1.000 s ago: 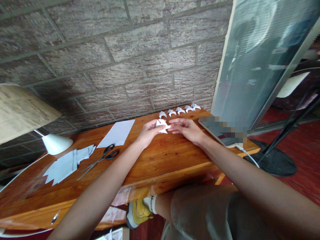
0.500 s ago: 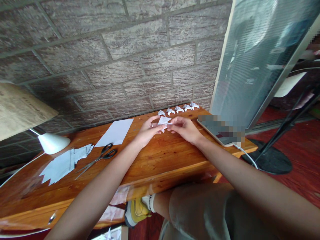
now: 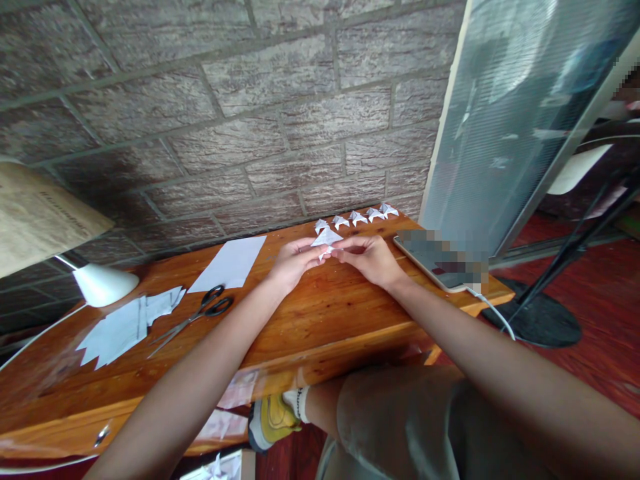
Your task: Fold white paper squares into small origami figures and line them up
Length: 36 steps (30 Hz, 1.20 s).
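Between my two hands is a small folded white paper [image 3: 327,238], pointed at the top, held just above the wooden table. My left hand [image 3: 295,261] pinches its left and lower side between thumb and fingers. On the other side my right hand [image 3: 369,259] has its thumb and forefinger closed on the lower right edge. Fingertips cover part of the lower folds. Behind the hands, several small folded paper figures [image 3: 358,218] stand in a row along the wall side of the table.
Black-handled scissors [image 3: 193,319] lie left of my arm, beside cut paper pieces [image 3: 123,330] and a white sheet [image 3: 229,264]. A lamp [image 3: 106,285] stands at far left. A tablet [image 3: 440,261] with a white cable [image 3: 495,310] rests at the right edge. The brick wall [image 3: 280,120] closes the back.
The folded paper has turned slightly and its pointed upper part shows wider. My right fingers have shifted a little along its lower right edge. The things on the table lie as before.
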Tool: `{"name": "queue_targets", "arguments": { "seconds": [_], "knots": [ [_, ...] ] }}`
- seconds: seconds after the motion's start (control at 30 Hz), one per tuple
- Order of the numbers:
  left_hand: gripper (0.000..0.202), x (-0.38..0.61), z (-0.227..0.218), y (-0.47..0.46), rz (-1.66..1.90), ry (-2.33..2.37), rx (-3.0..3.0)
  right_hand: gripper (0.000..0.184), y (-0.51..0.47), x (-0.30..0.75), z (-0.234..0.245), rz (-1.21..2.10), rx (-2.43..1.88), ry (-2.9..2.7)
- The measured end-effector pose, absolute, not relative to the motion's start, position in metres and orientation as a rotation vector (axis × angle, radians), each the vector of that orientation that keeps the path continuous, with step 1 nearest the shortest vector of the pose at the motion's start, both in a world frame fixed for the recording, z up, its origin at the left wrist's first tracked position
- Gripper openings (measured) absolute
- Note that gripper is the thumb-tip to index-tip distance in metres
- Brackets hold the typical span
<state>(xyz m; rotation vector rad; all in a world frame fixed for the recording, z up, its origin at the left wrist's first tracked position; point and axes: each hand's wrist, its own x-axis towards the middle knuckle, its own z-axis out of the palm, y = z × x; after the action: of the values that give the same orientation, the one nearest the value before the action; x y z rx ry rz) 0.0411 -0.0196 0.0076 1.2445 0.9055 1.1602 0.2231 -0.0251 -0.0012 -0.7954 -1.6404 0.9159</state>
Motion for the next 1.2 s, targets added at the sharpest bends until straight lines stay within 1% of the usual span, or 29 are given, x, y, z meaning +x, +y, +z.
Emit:
{"name": "queue_targets", "arguments": {
  "seconds": [0.13, 0.27, 0.4, 0.5, 0.6, 0.7, 0.77, 0.83, 0.97, 1.07, 1.2],
  "knots": [
    [0.026, 0.041, 0.007, -0.017, 1.164, 0.942, 1.096, 0.018, -0.028, 0.223, -0.001, 0.679, -0.797, -1.844],
    [0.022, 0.038, 0.008, -0.016, 1.175, 0.907, 1.012, 0.021, -0.032, 0.223, 0.003, 0.485, -0.724, -1.982],
    [0.023, 0.034, 0.006, -0.014, 1.164, 0.871, 1.041, 0.024, -0.035, 0.221, 0.005, 0.416, -0.691, -2.017],
    [0.025, 0.033, 0.005, -0.012, 1.166, 0.864, 1.058, 0.023, -0.034, 0.22, 0.005, 0.572, -0.722, -1.949],
    [0.026, 0.035, 0.007, -0.014, 1.182, 0.859, 1.086, 0.024, -0.03, 0.219, 0.003, 0.927, -0.742, -1.76],
    [0.028, 0.039, 0.011, -0.018, 1.203, 0.859, 1.123, 0.029, -0.027, 0.219, 0.002, 1.239, -0.733, -1.51],
    [0.03, 0.041, 0.013, -0.019, 1.223, 0.849, 1.155, 0.036, -0.027, 0.219, 0.002, 1.348, -0.726, -1.334],
    [0.031, 0.043, 0.013, -0.02, 1.239, 0.833, 1.195, 0.043, -0.028, 0.219, 0.003, 1.411, -0.726, -1.224],
    [0.033, 0.044, 0.011, -0.02, 1.242, 0.821, 1.242, 0.049, -0.029, 0.22, 0.005, 1.481, -0.743, -1.237],
    [0.033, 0.044, 0.008, -0.02, 1.235, 0.833, 1.227, 0.054, -0.028, 0.22, 0.004, 1.455, -0.74, -1.286],
    [0.03, 0.044, 0.006, -0.021, 1.217, 0.861, 1.234, 0.054, -0.025, 0.221, 0.0, 1.411, -0.749, -1.329]
  ]
}}
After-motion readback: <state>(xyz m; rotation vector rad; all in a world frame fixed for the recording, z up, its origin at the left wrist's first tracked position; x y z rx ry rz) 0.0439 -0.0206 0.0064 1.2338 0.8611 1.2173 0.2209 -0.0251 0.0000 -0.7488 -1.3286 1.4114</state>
